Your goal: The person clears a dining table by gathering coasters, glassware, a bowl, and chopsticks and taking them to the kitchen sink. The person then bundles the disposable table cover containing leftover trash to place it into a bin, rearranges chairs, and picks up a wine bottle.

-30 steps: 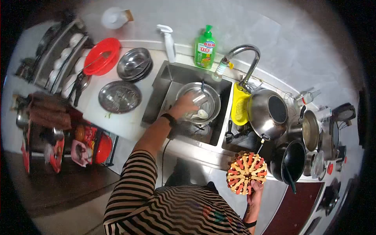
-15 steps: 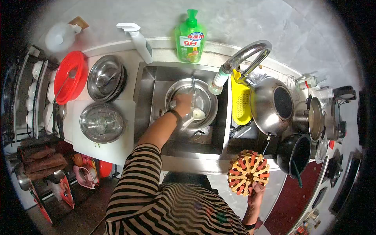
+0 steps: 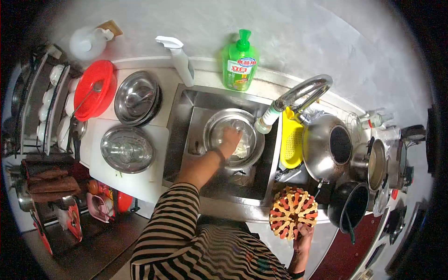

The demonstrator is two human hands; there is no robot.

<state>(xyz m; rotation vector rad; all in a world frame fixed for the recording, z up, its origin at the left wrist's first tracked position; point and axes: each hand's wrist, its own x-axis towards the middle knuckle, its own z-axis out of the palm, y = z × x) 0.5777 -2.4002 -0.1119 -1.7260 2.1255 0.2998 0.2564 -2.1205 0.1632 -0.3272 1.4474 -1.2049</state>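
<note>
Left hand (image 3: 231, 138) nearer, over metal bowl (image 3: 233, 112) toward basin (image 3: 196, 107)'s right edge — I can't tell its grip; right hand (image 3: 304, 232) grasps round red-yellow mat (image 3: 293, 210) off basin's near-right corner.

Grn soap btl (image 3: 240, 67) nr wht spray btl (image 3: 183, 65), red basin (image 3: 106, 74) w/ prob. a ladle (image 3: 97, 86)

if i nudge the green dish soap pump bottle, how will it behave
The green dish soap pump bottle may tip if pushed high, being taller than wide. Its smooth, glossy sides could feel slippery. Its plastic-looking body would probably flex rather than break.
</note>
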